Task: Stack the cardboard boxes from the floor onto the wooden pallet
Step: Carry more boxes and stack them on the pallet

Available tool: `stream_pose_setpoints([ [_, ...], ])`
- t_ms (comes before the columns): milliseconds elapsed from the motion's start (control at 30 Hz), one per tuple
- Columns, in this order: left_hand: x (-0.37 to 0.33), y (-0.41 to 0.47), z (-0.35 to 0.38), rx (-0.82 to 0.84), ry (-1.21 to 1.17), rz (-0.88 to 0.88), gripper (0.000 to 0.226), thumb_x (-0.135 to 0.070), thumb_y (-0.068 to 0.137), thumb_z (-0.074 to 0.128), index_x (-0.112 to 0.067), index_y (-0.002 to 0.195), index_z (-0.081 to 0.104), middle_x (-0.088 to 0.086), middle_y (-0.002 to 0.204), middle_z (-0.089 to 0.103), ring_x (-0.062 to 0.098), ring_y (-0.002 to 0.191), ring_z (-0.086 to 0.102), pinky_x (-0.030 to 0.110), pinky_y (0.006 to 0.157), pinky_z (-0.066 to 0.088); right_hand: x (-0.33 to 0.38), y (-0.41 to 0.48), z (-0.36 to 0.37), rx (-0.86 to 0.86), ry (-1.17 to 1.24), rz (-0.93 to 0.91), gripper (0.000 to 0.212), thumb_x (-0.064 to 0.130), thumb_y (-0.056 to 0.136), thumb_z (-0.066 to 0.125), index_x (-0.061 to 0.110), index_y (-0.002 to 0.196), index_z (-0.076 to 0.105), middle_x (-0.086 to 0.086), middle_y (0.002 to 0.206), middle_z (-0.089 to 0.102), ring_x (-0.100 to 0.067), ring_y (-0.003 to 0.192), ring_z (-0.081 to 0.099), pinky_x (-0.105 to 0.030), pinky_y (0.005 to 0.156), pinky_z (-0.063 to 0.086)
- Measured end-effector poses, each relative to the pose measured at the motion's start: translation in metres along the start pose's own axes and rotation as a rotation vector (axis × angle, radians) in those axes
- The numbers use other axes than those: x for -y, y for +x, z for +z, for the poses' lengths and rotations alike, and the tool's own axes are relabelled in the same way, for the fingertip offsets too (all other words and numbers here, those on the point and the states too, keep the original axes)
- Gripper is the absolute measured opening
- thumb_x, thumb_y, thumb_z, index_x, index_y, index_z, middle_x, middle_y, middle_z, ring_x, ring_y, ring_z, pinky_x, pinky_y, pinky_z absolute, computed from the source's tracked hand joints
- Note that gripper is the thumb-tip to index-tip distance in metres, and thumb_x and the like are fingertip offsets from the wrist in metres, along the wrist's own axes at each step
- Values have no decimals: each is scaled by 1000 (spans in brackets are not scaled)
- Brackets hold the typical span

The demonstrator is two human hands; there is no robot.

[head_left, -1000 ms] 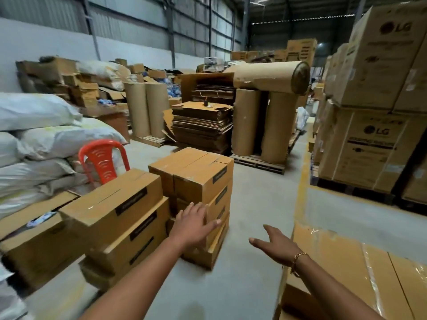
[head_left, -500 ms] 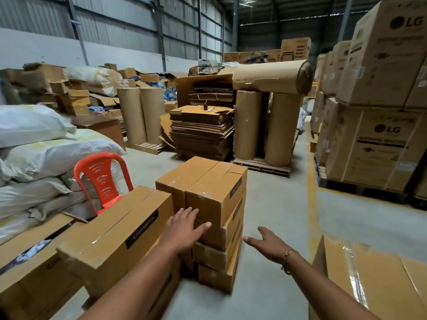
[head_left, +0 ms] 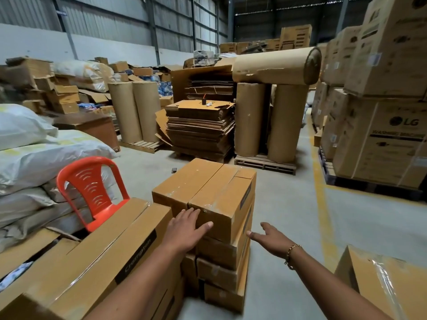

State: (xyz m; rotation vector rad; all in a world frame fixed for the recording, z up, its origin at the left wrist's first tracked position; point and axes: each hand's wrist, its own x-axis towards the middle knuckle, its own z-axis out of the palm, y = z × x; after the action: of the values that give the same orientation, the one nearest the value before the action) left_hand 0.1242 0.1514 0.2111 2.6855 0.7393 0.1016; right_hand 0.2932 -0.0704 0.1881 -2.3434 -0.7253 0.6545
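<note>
A stack of long brown cardboard boxes stands on the floor in front of me. Its top box (head_left: 221, 195) lies beside a twin on the same layer. My left hand (head_left: 186, 229) rests flat on the near end of that top box, fingers straight. My right hand (head_left: 270, 240) hovers open in the air just right of the stack, apart from it. A second pile with a "Crompton" box (head_left: 111, 257) on top sits at the lower left. Another taped box (head_left: 388, 280) lies at the lower right. The pallet under it is hidden.
A red plastic chair (head_left: 92, 192) and white sacks (head_left: 44, 153) crowd the left. Flattened cardboard (head_left: 198, 128) and upright cardboard rolls (head_left: 268, 121) on pallets stand ahead. Large LG cartons (head_left: 381, 144) line the right, behind a yellow floor line (head_left: 321, 204).
I have stepped closer to the stack. My left hand moved forward onto the near end of the top box, and my right hand came up beside the stack.
</note>
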Motion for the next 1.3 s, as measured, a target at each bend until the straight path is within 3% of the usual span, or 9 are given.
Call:
stream_pose_setpoints([
  [400, 14, 205, 16, 65, 2, -70, 80, -73, 97, 28, -25, 161, 19, 2, 169, 16, 23, 155, 13, 48, 123, 14, -4, 222, -40, 105, 47, 64, 95, 68, 92, 51, 9, 159, 17, -10, 166, 16, -28, 151, 23, -42, 118, 26],
  [833, 76, 355, 58, 207, -43, -124, 81, -74, 97, 29, -26, 161, 19, 1, 169, 16, 23, 155, 13, 48, 122, 14, -15, 355, -9, 185, 109, 185, 90, 64, 94, 50, 10, 158, 18, -9, 165, 20, -28, 150, 26, -40, 118, 26],
  [1067, 115, 435, 85, 339, -38, -91, 81, -71, 98, 31, -22, 161, 20, 3, 169, 17, 22, 155, 13, 47, 121, 16, -29, 413, 24, 115, 239, 392, 88, 61, 93, 54, 9, 156, 21, -10, 164, 24, -28, 147, 32, -39, 115, 30],
  [1200, 137, 465, 108, 412, -22, -84, 84, -73, 97, 31, -19, 160, 21, 4, 169, 17, 23, 154, 14, 48, 122, 18, -31, 435, 45, 53, 300, 490, 65, 38, 95, 65, 6, 145, 39, -14, 149, 47, -30, 130, 50, -31, 99, 37],
  [1300, 150, 477, 126, 450, -8, -87, 81, -73, 96, 33, -16, 154, 32, 7, 164, 27, 26, 150, 24, 49, 118, 26, -33, 444, 65, 16, 373, 541, 44, 33, 90, 72, 15, 121, 47, -15, 135, 60, -27, 106, 57, -35, 99, 45],
])
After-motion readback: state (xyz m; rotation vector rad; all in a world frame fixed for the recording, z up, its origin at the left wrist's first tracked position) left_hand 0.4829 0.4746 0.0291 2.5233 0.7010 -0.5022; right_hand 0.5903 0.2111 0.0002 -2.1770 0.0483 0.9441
